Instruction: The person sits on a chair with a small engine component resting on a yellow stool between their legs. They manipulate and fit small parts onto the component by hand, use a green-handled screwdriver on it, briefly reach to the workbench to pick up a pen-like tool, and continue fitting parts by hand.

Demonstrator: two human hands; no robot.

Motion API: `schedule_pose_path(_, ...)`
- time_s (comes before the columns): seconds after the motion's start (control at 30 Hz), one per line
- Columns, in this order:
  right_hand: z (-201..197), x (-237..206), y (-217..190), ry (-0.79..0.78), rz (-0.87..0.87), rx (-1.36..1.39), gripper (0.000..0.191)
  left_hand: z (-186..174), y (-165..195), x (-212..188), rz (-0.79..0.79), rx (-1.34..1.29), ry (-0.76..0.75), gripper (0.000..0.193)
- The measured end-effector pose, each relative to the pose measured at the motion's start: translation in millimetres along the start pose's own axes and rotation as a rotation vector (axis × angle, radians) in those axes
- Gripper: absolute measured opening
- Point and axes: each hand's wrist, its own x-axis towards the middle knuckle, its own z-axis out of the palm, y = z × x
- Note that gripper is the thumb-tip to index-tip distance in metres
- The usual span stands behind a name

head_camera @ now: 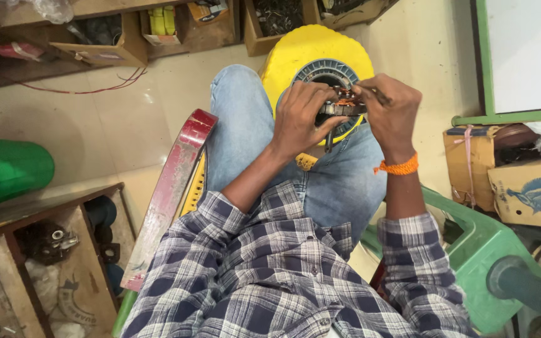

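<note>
A round metal stator ring (pixel 320 67) with copper windings rests on my lap, over a yellow stool (pixel 295 53). My left hand (pixel 302 116) grips the ring's near side, with a thin dark tool sticking down from its fingers. My right hand (pixel 391 109), with an orange thread on the wrist, pinches a thin rod-like tool (pixel 377 92) at the windings (pixel 344 101) on the ring's right side. Both hands touch the ring.
A red curved metal piece (pixel 170 188) leans by my left knee. A green cylinder (pixel 4 172) lies at left above a wooden shelf (pixel 57 213) with tools. Cardboard boxes (pixel 527 188) and a green plastic crate (pixel 483 250) stand at right. Boxes of parts (pixel 277 19) line the floor ahead.
</note>
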Motion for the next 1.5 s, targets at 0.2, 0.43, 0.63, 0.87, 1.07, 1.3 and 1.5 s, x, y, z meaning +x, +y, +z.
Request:
schedule_pose_path(0.2, 7, 10, 10, -0.049, 0.080, 0.065, 0.007, 29, -8, 23, -0.490, -0.019, -0.264, 0.031)
schedule_pose_path(0.43, 6, 12, -15, -0.003, 0.093, 0.003, 0.010, 38, -61, 34, -0.406, -0.805, -0.420, 0.019)
schedule_pose_path(0.63, 10, -31, -63, 0.062, 0.163, -0.031, 0.012, -12, -77, 47, -0.041, -0.448, -0.646, 0.019)
schedule_pose_path(0.87, 44, -64, -74, 0.182, 0.258, 0.062, 0.011, -40, -72, 60, 0.142, -0.340, -0.625, 0.019)
schedule_pose_path(1.07, 76, -99, -22, 0.174, 0.564, 0.434, 0.009, -51, -47, 42, 0.155, -0.193, -0.512, 0.040)
schedule_pose_path(1.3, 32, -105, 11, 0.322, 0.696, 0.724, 0.004, -19, -15, 4, 0.071, -0.012, -0.118, 0.042)
schedule_pose_path(1.5, -16, -52, -11, 0.129, 0.156, 0.018, 0.009, 2, -18, -5, 0.073, 0.014, -0.017, 0.046)
